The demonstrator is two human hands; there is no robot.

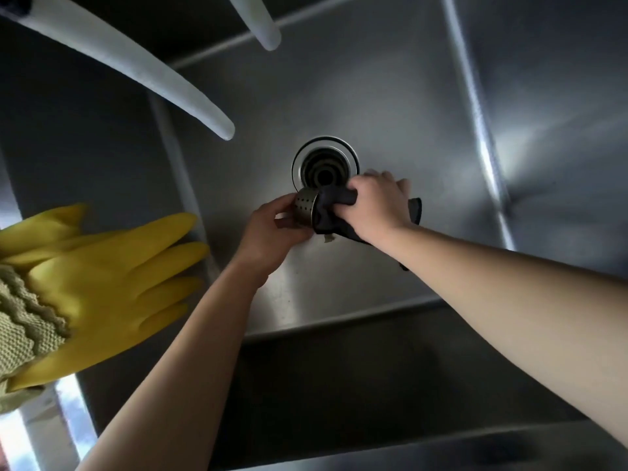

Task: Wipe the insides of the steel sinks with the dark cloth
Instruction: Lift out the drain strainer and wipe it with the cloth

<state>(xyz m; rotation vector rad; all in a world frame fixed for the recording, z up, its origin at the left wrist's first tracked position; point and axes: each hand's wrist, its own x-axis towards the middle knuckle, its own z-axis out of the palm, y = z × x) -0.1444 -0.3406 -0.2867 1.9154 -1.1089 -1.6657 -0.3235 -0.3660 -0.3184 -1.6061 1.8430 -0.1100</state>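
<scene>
I look down into a deep steel sink (390, 107) with an open round drain (325, 165) in its floor. My left hand (272, 229) grips a perforated steel strainer basket (304, 208) just in front of the drain. My right hand (375, 205) grips the dark cloth (328, 212) and presses it against the open end of the basket. A loose end of the cloth sticks out behind my right wrist and hangs below it.
A yellow rubber glove (112, 287) and a green knitted cloth (23, 331) hang over the divider at the left. Two white faucet spouts (142, 69) reach over the sink from the top. The sink's front rim (407, 447) runs along the bottom.
</scene>
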